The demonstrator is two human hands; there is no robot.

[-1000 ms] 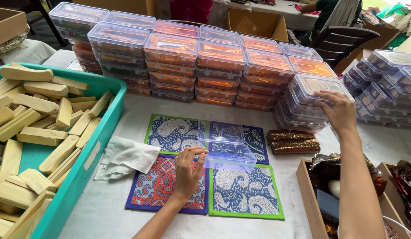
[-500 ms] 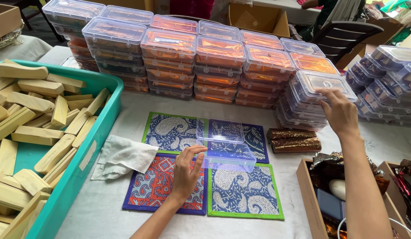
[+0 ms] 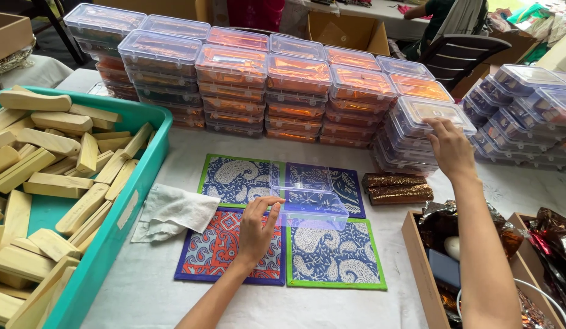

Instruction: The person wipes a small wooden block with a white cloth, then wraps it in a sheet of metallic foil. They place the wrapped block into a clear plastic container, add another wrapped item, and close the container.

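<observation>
right hand [image 3: 452, 148] stays gripping stacked lid [image 3: 432, 114]; left hand [image 3: 256, 228] open on clear box [image 3: 307, 196].

- A table [image 3: 331, 307] under a white cloth carried everything.
- Four paisley mats [image 3: 331, 253] lay in a square at its middle, edges touching.
- A clear plastic box [image 3: 307, 195] sat open on the mats.
- A crumpled white rag [image 3: 173, 211] lay just left of the mats.
- A teal tray [image 3: 121, 228] of wooden blocks [image 3: 48, 143] stood at the left edge.
- Stacks of lidded clear boxes [image 3: 295, 91] ran along the back.
- Two shiny brown packets [image 3: 397, 187] lay right of the mats.
- A wooden crate [image 3: 420, 268] stood at the near right.
</observation>
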